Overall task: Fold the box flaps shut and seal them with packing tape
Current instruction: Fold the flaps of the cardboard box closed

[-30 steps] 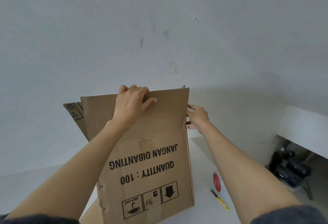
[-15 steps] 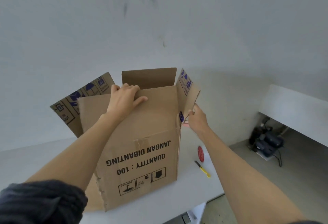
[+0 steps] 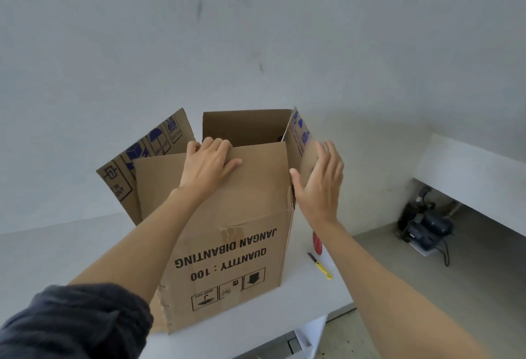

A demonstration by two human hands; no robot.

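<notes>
1 flap in left grip; right grip touches another.

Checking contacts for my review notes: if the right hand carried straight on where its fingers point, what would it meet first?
The upright right flap of the box: the open right hand seems to lie against its outer face, though depth is unclear.

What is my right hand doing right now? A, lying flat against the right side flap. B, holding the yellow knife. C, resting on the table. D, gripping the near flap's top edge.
A: the right hand lies open-fingered against the right side flap; the left hand grips the near flap, and the yellow knife lies on the table.
</notes>
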